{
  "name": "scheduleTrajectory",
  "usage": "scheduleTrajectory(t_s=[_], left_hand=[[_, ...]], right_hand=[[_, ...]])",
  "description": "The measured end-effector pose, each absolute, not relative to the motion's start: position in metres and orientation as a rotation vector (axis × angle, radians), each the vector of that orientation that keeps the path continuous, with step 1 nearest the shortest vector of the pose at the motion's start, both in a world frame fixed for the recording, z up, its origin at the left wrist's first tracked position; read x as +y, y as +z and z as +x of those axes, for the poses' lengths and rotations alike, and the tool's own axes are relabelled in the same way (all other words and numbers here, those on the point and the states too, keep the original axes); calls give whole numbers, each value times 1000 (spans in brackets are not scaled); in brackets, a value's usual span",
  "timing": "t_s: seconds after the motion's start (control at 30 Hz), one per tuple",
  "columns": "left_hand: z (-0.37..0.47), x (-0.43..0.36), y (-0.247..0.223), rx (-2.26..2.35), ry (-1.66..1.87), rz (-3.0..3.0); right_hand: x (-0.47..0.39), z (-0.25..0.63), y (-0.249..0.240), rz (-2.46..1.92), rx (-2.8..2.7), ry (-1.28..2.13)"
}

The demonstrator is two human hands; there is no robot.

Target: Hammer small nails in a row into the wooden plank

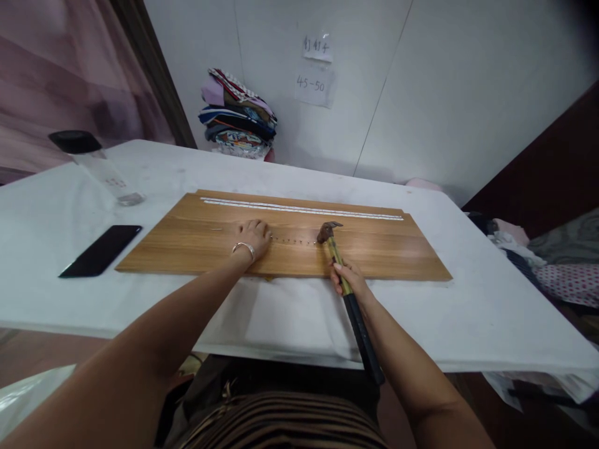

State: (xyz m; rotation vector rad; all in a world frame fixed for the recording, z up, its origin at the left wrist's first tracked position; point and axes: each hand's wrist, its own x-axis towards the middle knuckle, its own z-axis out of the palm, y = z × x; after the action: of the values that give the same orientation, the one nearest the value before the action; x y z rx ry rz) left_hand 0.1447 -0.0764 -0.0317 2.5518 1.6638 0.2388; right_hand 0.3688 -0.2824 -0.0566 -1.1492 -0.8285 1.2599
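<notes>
My right hand (349, 277) grips a claw hammer (356, 324) partway up its yellow and black handle. The rusty hammer head is low over the wooden board (388, 249), beside the right end of a row of small nails (294, 241). Several of these nails stand up from the board; whether the head touches one, I cannot tell. My left hand (255, 237), with a bracelet at the wrist, rests palm down on the board at the row's left end. Its fingertips are partly hidden. A loose nail (216, 229) lies left of it.
Two white measuring strips (299, 209) run along the board's far side. On the white table (491, 312) are a black phone (100, 251) and a clear bottle with a black lid (105, 168) at left. Folded cloths (238, 115) are stacked by the wall, which carries paper notes (314, 84).
</notes>
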Motion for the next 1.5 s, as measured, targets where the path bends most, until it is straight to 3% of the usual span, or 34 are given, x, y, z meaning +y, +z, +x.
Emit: scheduleTrajectory(t_s=[1.5], left_hand=[[144,-75,-34,1662,269,2557]], right_hand=[[-283,368,-56,-1199,-850,1245]])
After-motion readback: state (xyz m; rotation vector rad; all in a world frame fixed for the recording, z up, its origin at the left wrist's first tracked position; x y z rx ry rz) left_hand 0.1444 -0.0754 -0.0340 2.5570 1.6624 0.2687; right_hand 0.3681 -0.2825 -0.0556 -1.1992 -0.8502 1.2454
